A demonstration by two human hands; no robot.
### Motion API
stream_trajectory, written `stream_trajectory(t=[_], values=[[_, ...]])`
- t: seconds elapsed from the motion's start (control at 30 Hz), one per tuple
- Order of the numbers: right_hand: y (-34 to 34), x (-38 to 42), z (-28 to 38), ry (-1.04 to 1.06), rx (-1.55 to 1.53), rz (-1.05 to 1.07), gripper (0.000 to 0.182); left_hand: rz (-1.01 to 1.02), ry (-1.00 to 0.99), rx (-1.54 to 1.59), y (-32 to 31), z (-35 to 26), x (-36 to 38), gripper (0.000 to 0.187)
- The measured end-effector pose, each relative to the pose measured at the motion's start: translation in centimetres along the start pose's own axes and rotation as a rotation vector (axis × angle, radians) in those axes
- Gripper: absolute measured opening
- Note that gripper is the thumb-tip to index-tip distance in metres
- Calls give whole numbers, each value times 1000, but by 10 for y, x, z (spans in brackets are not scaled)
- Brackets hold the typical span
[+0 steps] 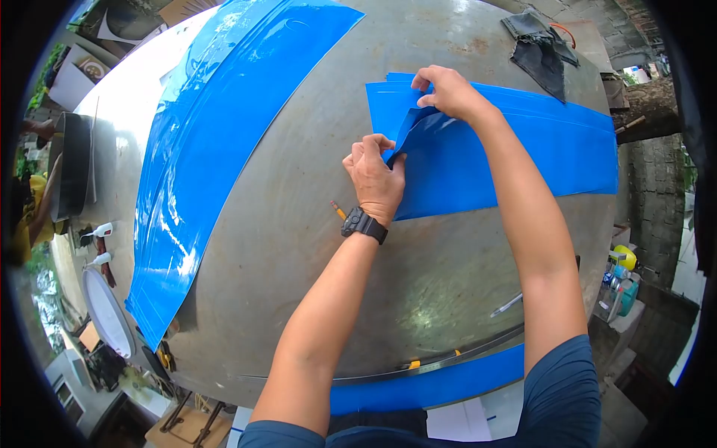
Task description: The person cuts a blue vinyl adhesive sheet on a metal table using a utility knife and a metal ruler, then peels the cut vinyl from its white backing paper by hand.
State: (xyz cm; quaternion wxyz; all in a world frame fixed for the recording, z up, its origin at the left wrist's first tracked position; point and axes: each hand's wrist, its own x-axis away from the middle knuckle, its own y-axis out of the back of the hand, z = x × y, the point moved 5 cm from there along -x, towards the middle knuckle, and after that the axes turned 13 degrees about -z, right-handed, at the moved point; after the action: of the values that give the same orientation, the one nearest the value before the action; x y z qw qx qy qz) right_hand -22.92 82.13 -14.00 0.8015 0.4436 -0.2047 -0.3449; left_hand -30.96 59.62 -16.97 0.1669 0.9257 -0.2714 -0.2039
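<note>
A stack of thin, glossy blue sheets (538, 153) lies on the grey table (299, 276). The top sheet's left end is bent up between my hands, showing a dark gap beneath. My left hand (376, 175), with a black watch (363, 225) on the wrist, pinches the raised edge nearer me. Farther away, my right hand (452, 93) grips that edge's far corner between thumb and fingers. Under it, another blue sheet (387, 108) stays flat. A pencil (338, 210) lies beside my left wrist, partly hidden.
Larger glossy blue sheets (216, 157) stretch along the left side. A dark cloth (541, 56) lies at the far right. A pen (508, 305) and a long strip with yellow pieces (414, 365) are nearer me. At far left, another person's hands hold a dark panel (72, 164).
</note>
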Motion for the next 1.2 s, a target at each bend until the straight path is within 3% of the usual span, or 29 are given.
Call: stream_trajectory(t=[0.23, 0.53, 0.63, 0.83, 0.93, 1.2], values=[[0, -7, 7, -140, 59, 175, 28, 42, -111, -139, -2, -6, 0, 43], [25, 26, 20, 204, -50, -23, 16, -17, -121, -105, 3, -8, 2, 36], [37, 39, 42, 127, -62, -97, 13, -30, -134, -49, 4, -6, 2, 35], [40, 61, 34, 183, -175, -273, 8, -15, -152, 14, 1, -6, 4, 33], [42, 64, 37, 250, -204, -288, 7, -42, -198, -21, 1, -7, 5, 30], [42, 61, 37, 188, -262, -213, 11, -47, -223, -37, 2, -9, 5, 26]])
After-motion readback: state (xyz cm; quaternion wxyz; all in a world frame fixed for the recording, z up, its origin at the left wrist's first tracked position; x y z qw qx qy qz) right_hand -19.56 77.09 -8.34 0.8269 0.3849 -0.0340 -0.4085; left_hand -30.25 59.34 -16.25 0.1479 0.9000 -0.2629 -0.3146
